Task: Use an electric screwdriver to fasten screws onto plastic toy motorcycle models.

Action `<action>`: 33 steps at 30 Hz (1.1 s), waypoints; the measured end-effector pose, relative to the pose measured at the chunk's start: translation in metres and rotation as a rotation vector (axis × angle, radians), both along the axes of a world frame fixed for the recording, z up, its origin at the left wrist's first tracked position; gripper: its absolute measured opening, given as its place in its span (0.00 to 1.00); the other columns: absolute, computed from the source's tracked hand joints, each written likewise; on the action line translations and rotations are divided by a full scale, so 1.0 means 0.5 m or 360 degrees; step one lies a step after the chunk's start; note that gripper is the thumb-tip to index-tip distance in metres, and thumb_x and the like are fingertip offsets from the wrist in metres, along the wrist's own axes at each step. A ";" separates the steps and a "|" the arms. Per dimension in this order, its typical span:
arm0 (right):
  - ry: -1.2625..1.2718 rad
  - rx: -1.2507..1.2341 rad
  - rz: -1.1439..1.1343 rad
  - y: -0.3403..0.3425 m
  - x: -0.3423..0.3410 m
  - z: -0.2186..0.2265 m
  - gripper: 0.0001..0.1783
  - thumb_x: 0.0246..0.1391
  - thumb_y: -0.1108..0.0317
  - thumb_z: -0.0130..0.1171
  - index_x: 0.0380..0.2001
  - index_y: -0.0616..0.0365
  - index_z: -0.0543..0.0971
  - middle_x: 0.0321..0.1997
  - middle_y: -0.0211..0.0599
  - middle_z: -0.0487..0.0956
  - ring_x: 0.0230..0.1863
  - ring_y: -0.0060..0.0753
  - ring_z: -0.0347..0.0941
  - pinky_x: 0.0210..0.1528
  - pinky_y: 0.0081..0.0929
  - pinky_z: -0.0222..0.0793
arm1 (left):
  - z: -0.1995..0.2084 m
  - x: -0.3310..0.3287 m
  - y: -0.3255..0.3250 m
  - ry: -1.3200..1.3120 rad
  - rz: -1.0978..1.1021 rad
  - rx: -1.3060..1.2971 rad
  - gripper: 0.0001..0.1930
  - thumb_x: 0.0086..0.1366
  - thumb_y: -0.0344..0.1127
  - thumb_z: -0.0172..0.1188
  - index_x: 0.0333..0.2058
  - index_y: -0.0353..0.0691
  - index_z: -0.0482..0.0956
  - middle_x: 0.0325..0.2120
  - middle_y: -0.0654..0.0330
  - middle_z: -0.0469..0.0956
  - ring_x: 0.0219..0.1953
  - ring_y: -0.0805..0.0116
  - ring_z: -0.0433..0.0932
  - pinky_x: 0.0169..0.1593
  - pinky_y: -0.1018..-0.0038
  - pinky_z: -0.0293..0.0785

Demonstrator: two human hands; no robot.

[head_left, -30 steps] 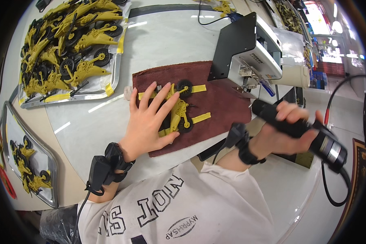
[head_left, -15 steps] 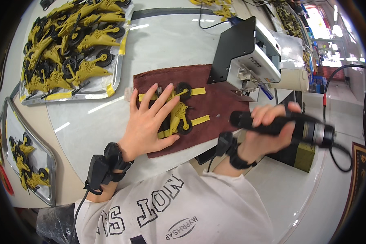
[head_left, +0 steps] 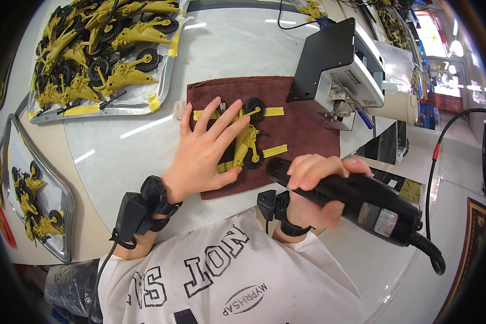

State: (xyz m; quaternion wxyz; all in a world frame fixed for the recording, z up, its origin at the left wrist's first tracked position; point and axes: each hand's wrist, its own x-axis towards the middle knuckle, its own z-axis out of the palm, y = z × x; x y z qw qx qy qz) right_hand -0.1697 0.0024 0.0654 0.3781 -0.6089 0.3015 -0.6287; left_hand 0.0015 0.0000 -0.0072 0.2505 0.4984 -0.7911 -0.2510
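Note:
A yellow toy motorcycle [head_left: 247, 139] with black wheels lies on a dark red cloth [head_left: 302, 129] between yellow tape strips. My left hand [head_left: 202, 152] presses flat on it with fingers spread, covering its left part. My right hand [head_left: 314, 186] grips a black electric screwdriver [head_left: 356, 202], held level just in front of the cloth, its tip pointing left near the toy's lower wheel. A black cable [head_left: 433, 162] runs from the tool's rear.
A metal tray [head_left: 108, 105] at the back left holds several yellow motorcycle parts. A second tray [head_left: 38, 183] at the left edge holds a few more. A black and white machine [head_left: 340, 70] stands right of the cloth. The white table ends close on the right.
My right hand has swung the screwdriver leftward and down toward the toy, from out over the table's right edge. My left hand has stayed pressed on the toy.

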 end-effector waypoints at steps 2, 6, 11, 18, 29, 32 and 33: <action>0.0035 0.0005 -0.0020 -0.002 0.008 -0.004 0.32 0.51 0.48 0.53 0.49 0.58 0.57 0.19 0.38 0.70 0.14 0.32 0.66 0.22 0.32 0.64 | 0.000 0.001 0.001 -0.0001 0.0002 0.0006 0.43 0.37 0.45 0.64 0.57 0.48 0.61 0.62 0.59 0.54 0.62 0.50 0.50 0.61 0.45 0.36; 0.0075 -0.0027 -0.0024 0.001 0.009 -0.010 0.32 0.51 0.47 0.53 0.47 0.58 0.56 0.19 0.38 0.69 0.13 0.30 0.65 0.20 0.29 0.64 | -0.002 0.002 0.000 0.0003 -0.0002 0.0010 0.43 0.37 0.45 0.64 0.57 0.49 0.61 0.62 0.59 0.53 0.62 0.51 0.50 0.61 0.45 0.36; -0.0162 -0.0041 0.0238 -0.011 0.000 -0.016 0.28 0.49 0.63 0.59 0.47 0.61 0.56 0.24 0.41 0.72 0.21 0.33 0.69 0.25 0.31 0.67 | 0.002 0.004 0.000 0.0003 0.0001 0.0039 0.44 0.38 0.45 0.65 0.58 0.49 0.60 0.62 0.59 0.53 0.62 0.50 0.50 0.61 0.45 0.36; 0.0002 0.0019 0.0467 -0.021 -0.013 -0.026 0.27 0.43 0.73 0.62 0.43 0.60 0.58 0.27 0.42 0.73 0.26 0.34 0.71 0.32 0.33 0.68 | -0.002 0.006 -0.007 -0.0019 -0.0070 0.0084 0.45 0.39 0.48 0.67 0.58 0.50 0.59 0.63 0.61 0.51 0.63 0.50 0.48 0.61 0.43 0.34; -0.0047 -0.0180 0.0081 -0.026 -0.039 0.018 0.28 0.50 0.47 0.54 0.44 0.57 0.60 0.20 0.35 0.71 0.15 0.29 0.67 0.19 0.27 0.63 | 0.010 0.007 -0.009 -0.0084 -0.0030 0.0106 0.43 0.39 0.49 0.68 0.57 0.53 0.62 0.62 0.64 0.53 0.64 0.54 0.48 0.60 0.42 0.26; -0.0200 -0.0284 -0.0570 -0.070 -0.086 0.112 0.27 0.51 0.47 0.49 0.46 0.57 0.67 0.16 0.29 0.64 0.14 0.25 0.57 0.23 0.26 0.56 | 0.008 0.005 -0.004 -0.0102 -0.0042 0.0069 0.44 0.38 0.52 0.67 0.57 0.50 0.62 0.62 0.62 0.53 0.64 0.52 0.47 0.61 0.44 0.25; -0.0274 -0.0325 -0.0734 -0.105 -0.097 0.127 0.30 0.54 0.45 0.45 0.49 0.57 0.62 0.17 0.33 0.68 0.13 0.25 0.61 0.17 0.24 0.57 | 0.004 0.004 -0.004 -0.0099 -0.0045 0.0061 0.44 0.38 0.52 0.67 0.57 0.50 0.62 0.62 0.62 0.53 0.64 0.52 0.47 0.61 0.44 0.25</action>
